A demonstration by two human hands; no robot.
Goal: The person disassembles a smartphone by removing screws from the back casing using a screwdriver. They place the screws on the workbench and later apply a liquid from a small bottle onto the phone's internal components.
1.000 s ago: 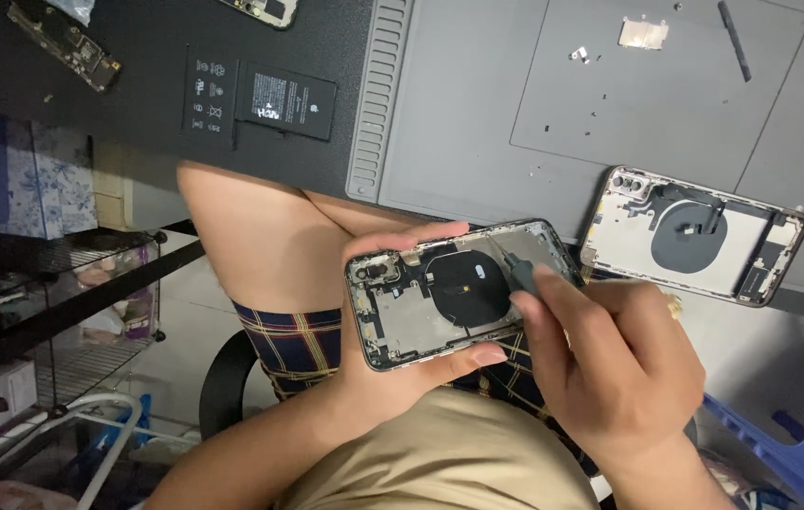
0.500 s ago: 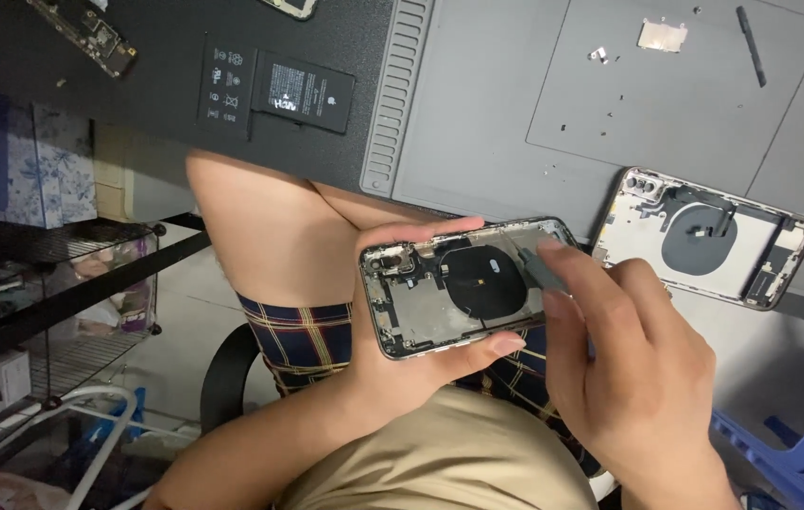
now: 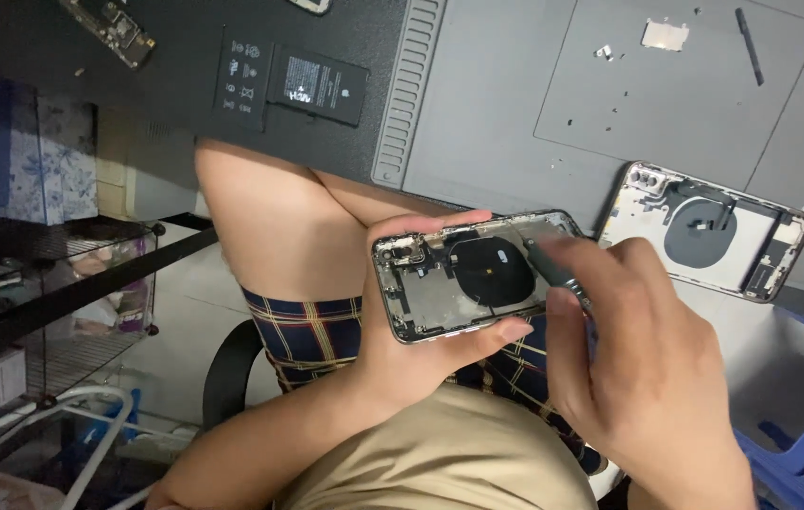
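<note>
My left hand (image 3: 411, 354) cradles an opened phone housing (image 3: 463, 279) from below, its dark round coil facing up. My right hand (image 3: 643, 364) grips a thin dark screwdriver (image 3: 553, 269) whose tip rests inside the housing near its right end. Both hands hover over my lap, just in front of the desk edge. A second opened phone housing (image 3: 709, 231), pale inside with its own round coil, lies on the grey work mat (image 3: 506, 123) to the right.
A black phone battery (image 3: 293, 85) lies on the dark desk at top left, a circuit board (image 3: 109, 24) beyond it. Small screws, a metal plate (image 3: 665, 33) and a thin black tool (image 3: 750, 47) sit on the mat. Blue bins (image 3: 803, 397) stand right, a wire shelf (image 3: 43, 312) left.
The view has drifted slightly. My right hand has shifted the screwdriver tip a little along the held housing; my left hand keeps the same grip.
</note>
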